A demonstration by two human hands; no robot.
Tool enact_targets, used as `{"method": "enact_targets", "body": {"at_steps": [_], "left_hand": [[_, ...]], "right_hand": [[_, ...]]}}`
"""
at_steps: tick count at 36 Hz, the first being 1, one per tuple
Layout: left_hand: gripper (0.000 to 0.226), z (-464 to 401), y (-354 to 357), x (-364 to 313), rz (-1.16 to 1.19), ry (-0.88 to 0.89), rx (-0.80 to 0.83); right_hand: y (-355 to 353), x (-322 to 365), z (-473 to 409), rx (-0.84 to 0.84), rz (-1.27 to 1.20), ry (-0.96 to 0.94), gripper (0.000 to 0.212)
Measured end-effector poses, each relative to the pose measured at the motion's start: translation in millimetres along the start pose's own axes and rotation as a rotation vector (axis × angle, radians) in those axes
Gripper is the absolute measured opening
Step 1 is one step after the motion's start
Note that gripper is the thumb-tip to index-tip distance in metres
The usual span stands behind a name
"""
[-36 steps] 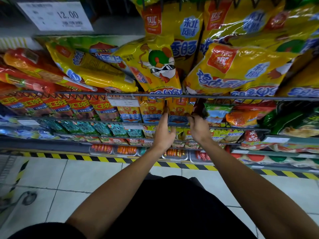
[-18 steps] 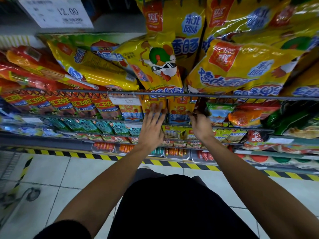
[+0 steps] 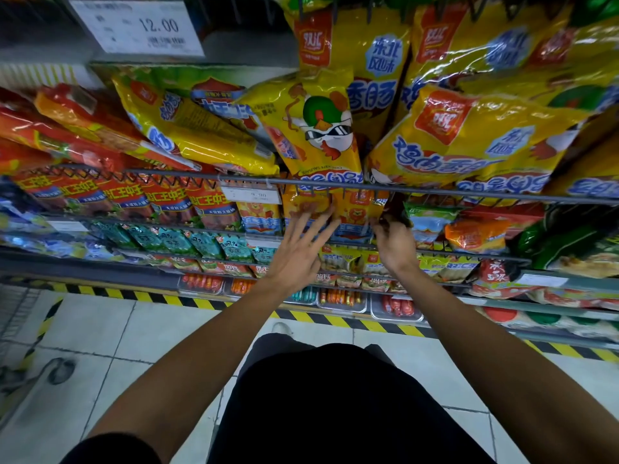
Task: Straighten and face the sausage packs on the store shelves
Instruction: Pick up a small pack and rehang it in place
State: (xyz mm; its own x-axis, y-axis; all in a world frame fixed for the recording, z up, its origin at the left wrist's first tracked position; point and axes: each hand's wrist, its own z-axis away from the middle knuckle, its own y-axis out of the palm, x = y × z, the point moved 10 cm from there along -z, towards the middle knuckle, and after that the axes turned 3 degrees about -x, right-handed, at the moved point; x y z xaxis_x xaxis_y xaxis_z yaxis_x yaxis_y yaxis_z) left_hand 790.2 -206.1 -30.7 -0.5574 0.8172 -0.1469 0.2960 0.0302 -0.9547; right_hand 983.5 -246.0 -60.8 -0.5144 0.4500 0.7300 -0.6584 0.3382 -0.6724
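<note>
Moved up from the lower shelf rail, the left hand (image 3: 298, 249) is spread flat against the orange lion-print sausage packs (image 3: 355, 212) on the second shelf, while the right hand (image 3: 393, 239) is curled, pinching their right edge.

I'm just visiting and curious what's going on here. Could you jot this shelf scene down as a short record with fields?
Setting: store shelves of packaged sausages behind a wire rail
Left hand: fingers spread straight against the yellow lion-print sausage packs
Right hand: fingers curled at the right edge of the same packs
Shelf above: yellow duck-cartoon pack, leaning
Price tags: 12.00 tag; small 9.90 tag
Floor: pale tiles, black-and-yellow hazard stripe
</note>
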Motion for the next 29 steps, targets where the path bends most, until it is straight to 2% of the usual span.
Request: {"method": "enact_targets", "body": {"at_steps": [3,7,12,15,19,23,26,29], "left_hand": [[0.092,-5,10,-12,-0.06,0.05,0.04],[0.082,-11,27,-10,-0.136,-0.004,0.148],[0.076,-13,31,-11,-0.084,-0.041,0.198],[0.072,-12,26,-19,0.06,-0.08,0.189],[0.061,-13,14,-28,0.265,-0.192,0.131],[0.059,-21,12,-50,0.457,-0.213,0.112],[0.064,-30,23,-63,0.61,-0.333,0.149],[0.066,-43,35,-75,0.728,-0.42,0.18]], "right_hand": [[-2,6,3,-0.012,-0.006,-0.018,0.031],[-6,5,19,0.045,-0.117,-0.049,0.035],[-25,-11,44,0.062,-0.188,-0.081,0.044],[-42,-32,57,0.018,-0.219,-0.038,0.038],[-74,-63,64,-0.125,-0.236,0.073,0.036],[-87,-75,64,-0.142,-0.206,0.16,0.049],[-84,-69,64,-0.112,-0.18,0.148,0.067],[-87,-66,60,-0.128,-0.163,0.139,0.072]]}}
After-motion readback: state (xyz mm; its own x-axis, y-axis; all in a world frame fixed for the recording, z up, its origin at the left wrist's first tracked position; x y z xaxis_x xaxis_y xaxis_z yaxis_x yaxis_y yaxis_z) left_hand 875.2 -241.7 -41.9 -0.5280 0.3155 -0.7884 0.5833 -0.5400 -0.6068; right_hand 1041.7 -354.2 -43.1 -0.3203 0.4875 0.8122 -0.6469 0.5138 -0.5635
